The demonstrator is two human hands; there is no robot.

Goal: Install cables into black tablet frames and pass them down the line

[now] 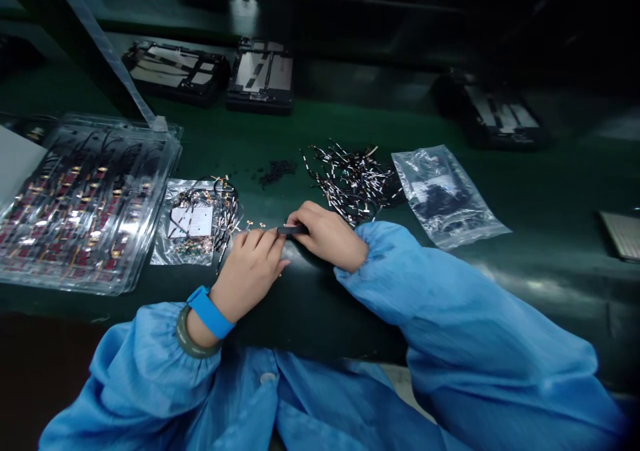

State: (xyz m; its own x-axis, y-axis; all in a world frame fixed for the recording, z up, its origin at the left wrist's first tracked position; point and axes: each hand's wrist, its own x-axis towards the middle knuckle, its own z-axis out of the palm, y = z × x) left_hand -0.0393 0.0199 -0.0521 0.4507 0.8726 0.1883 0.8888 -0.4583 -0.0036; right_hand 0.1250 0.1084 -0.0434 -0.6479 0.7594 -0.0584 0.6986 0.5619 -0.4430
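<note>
My right hand point(323, 233) is closed around a slim black tool point(293, 230), its shape like tweezers, which points left. The tool's far end meets the fingers of my left hand point(254, 264). My left fingers are bent and close together low over the table, and whatever they pinch is hidden. A few tiny gold-coloured parts point(263, 225) lie just beyond my left fingertips. Behind my right hand spreads a loose heap of thin black cables point(353, 177) with pale ends. Left of my left hand, more cables with gold ends point(225, 207) lie by a labelled clear bag point(163, 247).
Stacked clear trays point(150, 237) of small parts stand at the left. Black scraps point(277, 171) lie mid-table. A clear plastic bag point(450, 217) with dark contents lies right of the heap. Stacks of black device frames point(263, 77) stand at the back, beyond a slanting post point(107, 51).
</note>
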